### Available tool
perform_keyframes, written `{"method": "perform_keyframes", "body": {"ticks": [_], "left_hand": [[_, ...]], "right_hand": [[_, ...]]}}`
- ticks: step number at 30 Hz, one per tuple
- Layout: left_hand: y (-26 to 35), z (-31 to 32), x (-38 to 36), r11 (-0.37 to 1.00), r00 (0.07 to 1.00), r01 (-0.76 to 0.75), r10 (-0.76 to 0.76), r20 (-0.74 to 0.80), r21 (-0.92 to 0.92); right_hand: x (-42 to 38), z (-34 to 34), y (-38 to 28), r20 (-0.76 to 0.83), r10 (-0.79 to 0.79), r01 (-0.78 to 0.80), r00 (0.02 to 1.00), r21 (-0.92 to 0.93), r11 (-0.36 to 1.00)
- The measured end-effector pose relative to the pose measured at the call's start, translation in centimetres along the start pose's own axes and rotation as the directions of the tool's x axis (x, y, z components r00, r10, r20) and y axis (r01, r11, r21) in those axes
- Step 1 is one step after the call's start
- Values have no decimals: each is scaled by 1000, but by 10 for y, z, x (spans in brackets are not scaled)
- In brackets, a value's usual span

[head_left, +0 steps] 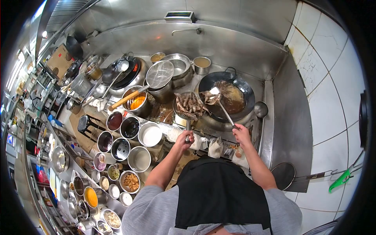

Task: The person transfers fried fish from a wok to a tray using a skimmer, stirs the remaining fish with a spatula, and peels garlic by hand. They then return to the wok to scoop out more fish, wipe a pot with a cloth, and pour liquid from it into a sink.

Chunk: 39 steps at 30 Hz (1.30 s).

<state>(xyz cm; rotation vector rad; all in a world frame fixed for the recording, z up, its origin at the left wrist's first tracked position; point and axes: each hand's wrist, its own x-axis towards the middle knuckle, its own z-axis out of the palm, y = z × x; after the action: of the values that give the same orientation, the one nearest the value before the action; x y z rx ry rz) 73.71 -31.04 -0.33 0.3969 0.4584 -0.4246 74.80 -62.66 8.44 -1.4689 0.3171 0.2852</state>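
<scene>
Brown pieces of food [188, 104] lie heaped in the strainer [181, 114] that you hold up in front of you, just left of the wok [248, 91]. Your left hand [185, 140] is closed round its handle, and your right hand [241, 136] is closed round the ladle [226, 112], whose bowl sits over the wok's near left side. More brown pieces cluster at that bowl, close to the heap. Brown liquid [232, 96] lies in the wok, shiny and partly foamy.

To the right of the wok, a second ladle [261, 109] rests on the metal surface. On the left, a mesh sieve [159, 75] sits over a pot [163, 95], its wooden handle [126, 99] crossing above a pot of orange liquid [137, 103]. Farther left, another ladle [123, 65] lies across a second wok [111, 74]. White cloths [215, 148] hang or lie along the stove's near edge, between your forearms and the wok. To your left stand rows of metal containers, one with something white [152, 135], one with brown chunks [130, 181]. A tap [187, 31] juts from the steel wall behind the stove.
</scene>
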Motion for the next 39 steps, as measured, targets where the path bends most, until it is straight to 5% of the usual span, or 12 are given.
{"method": "perform_keyframes", "body": {"ticks": [17, 23, 24, 26, 29, 33, 35, 39], "left_hand": [[1, -2, -37, 1000, 1000, -4, 5, 27, -23], [3, -11, -48, 999, 998, 7, -5, 59, -42], [2, -12, -48, 999, 998, 6, -4, 58, -42], [2, -16, -48, 996, 997, 26, -19, 78, -88], [-1, -18, -46, 997, 997, -15, 20, 80, -73], [0, -23, -35, 992, 997, 40, -32, 71, -117], [0, -24, -33, 992, 996, 49, -39, 84, -118], [-2, -28, -32, 982, 989, 82, -60, 132, -169]], "right_hand": [[-43, 4, -25, 138, 55, -91, 989, 270, 959], [-53, 37, -24, 216, -6, -12, 976, 81, 997], [-56, 42, -22, 169, -141, 168, 975, -157, 973], [-60, 51, -19, 182, -410, 432, 893, -596, 677], [-64, 55, -23, 231, -527, 530, 818, -658, 535], [-49, 45, -26, 250, -557, 574, 792, -618, 537], [-51, 44, -39, 213, -458, 489, 863, -582, 650], [-13, 24, -14, 62, -512, 491, 857, -402, 773]]}}
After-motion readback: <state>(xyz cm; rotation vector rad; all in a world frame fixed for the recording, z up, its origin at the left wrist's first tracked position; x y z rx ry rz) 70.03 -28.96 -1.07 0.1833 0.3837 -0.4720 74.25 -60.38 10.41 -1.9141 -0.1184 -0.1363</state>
